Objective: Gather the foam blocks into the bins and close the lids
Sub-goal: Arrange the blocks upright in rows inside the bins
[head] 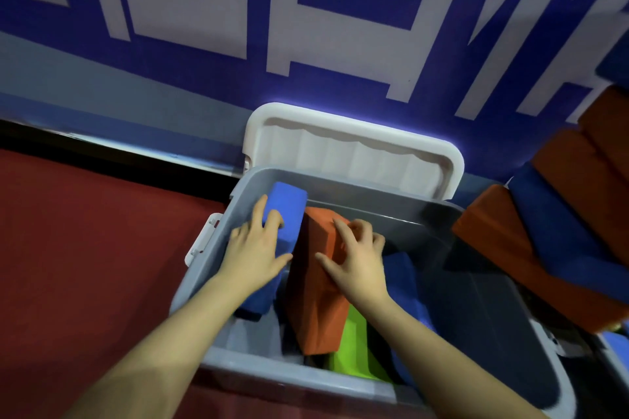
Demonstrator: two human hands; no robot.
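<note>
A grey bin point(401, 211) sits at the centre of the frame on a red floor point(85, 248), its white lid point(354, 143) swung open and leaning back against the blue-and-white patterned wall point(306, 27) behind it. A white latch point(200, 238) shows on the bin's left side. Both hands reach down into the bin. The left hand point(255, 255) grips a blue foam block point(286, 207) standing on end against the bin's left wall, fingers curled over its top face and thumb on its right side. The right hand point(354, 258) has its grip on an orange foam block point(316, 282) just beside the blue one, fingers bent over its upper edge. Lower in the bin lie a green block point(354, 347) and darker blue blocks point(401, 279). At the right of the frame, orange and blue blocks point(558, 231) are piled outside the bin.
</note>
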